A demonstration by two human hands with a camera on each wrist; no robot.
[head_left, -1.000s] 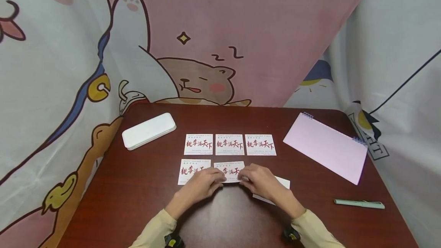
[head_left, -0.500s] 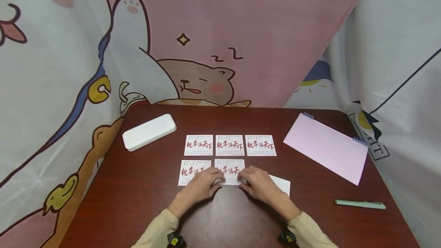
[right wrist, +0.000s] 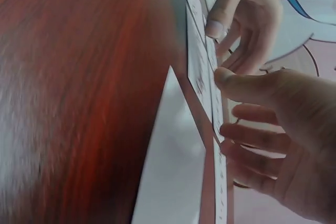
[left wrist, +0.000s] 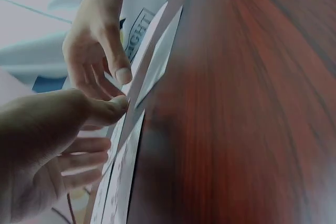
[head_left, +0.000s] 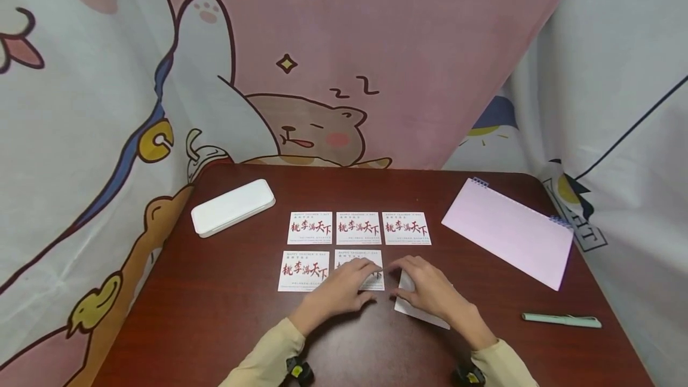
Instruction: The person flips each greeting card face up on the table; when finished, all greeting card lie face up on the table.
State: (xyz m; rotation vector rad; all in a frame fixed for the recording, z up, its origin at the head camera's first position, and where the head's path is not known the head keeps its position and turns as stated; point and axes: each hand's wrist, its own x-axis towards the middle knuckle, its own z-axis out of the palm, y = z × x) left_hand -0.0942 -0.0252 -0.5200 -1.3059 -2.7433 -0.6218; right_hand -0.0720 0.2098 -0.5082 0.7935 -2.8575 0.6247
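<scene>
My left hand point(head_left: 344, 288) hovers over the right-hand printed card point(head_left: 373, 282) of the lower row, its fingers loosely bent and holding nothing. My right hand point(head_left: 427, 288) is above a plain white card point(head_left: 419, 314) that lies askew on the table; it covers part of this card. In the right wrist view the white card point(right wrist: 173, 166) lies flat, apart from the right fingers. To the left is another printed card point(head_left: 304, 270) with red characters. Behind these stands a row of three matching cards, among them the middle card point(head_left: 358, 229).
On the dark red table point(head_left: 188, 315) a white case point(head_left: 233, 208) lies at the back left. A pink spiral notebook point(head_left: 507, 235) is at the right, with a green pen point(head_left: 561, 320) in front of it. A patterned cloth point(head_left: 408, 46) hangs behind.
The printed card between my hands has come down flat, in line with its neighbour. Both hands have let go of it and shifted right, the right one over the plain white card.
</scene>
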